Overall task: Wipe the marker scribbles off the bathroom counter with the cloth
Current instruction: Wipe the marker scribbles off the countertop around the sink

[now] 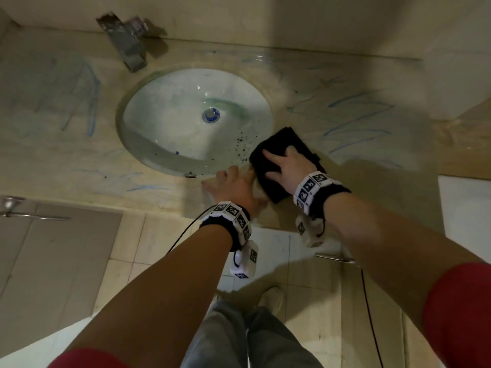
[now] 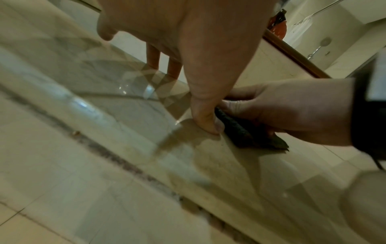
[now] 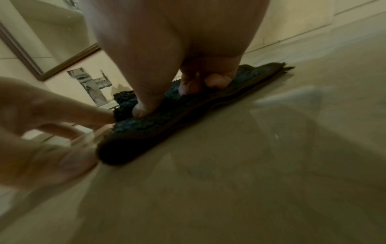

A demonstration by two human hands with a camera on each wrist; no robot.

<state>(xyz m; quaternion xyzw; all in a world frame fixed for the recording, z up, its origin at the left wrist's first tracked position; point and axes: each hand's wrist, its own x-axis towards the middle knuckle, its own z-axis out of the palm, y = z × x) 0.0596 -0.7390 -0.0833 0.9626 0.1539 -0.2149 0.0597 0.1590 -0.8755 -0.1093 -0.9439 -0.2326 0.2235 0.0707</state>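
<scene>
A black cloth [image 1: 282,144] lies flat on the beige marble counter [image 1: 66,160], just right of the sink's front rim. My right hand [image 1: 285,166] presses down on it with spread fingers; in the right wrist view the fingertips [image 3: 140,112] dig into the cloth [image 3: 158,130]. My left hand [image 1: 233,185] rests open on the counter beside the cloth's left edge, its thumb [image 2: 206,118] touching the stone next to the cloth [image 2: 240,133]. Blue marker scribbles [image 1: 356,120] run over the counter right of the cloth, with more at the far left [image 1: 82,96] and the front left [image 1: 132,183].
A white oval sink [image 1: 170,128] with dark specks and a blue-green smear sits in the counter's middle. A chrome faucet [image 1: 127,43] stands behind it at the left. The counter's front edge runs just under my wrists; below it are a tiled floor and a cabinet door [image 1: 53,261].
</scene>
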